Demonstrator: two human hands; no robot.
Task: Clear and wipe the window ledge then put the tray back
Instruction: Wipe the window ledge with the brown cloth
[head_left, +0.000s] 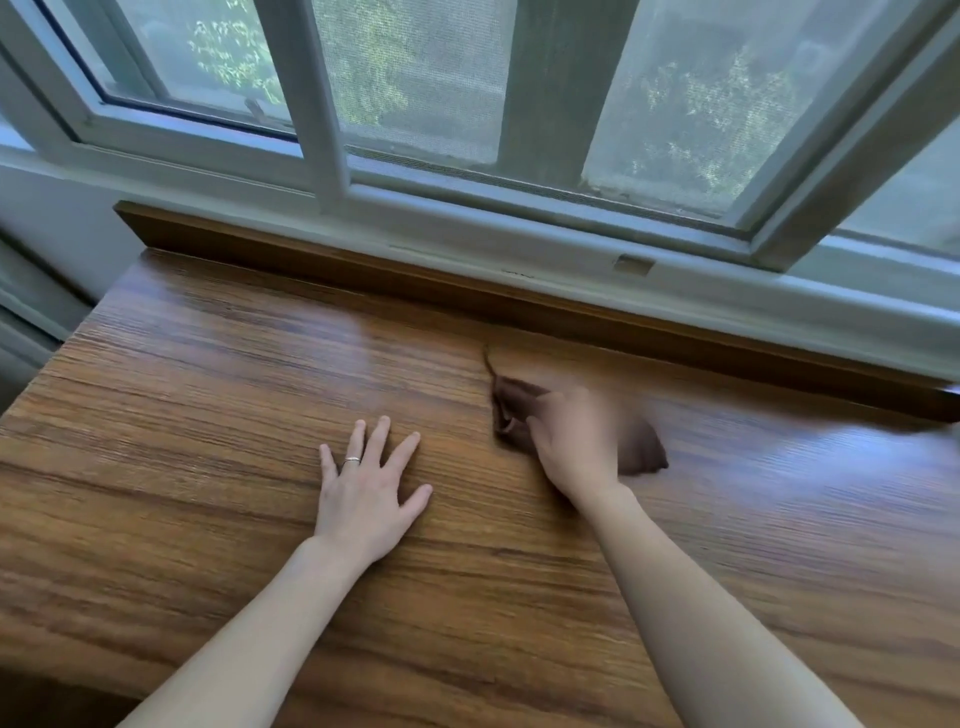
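Note:
A wide wooden window ledge fills the view. My left hand lies flat on it with its fingers spread, a ring on one finger. To its right, my right hand presses on a dark brown cloth that lies bunched on the ledge; the hand is blurred by motion. Whether its fingers curl into the cloth is unclear. No tray is in view.
A raised wooden strip runs along the back of the ledge under the white window frame. The ledge's left edge drops off beside a white wall. A dark blurred thing shows at the right border.

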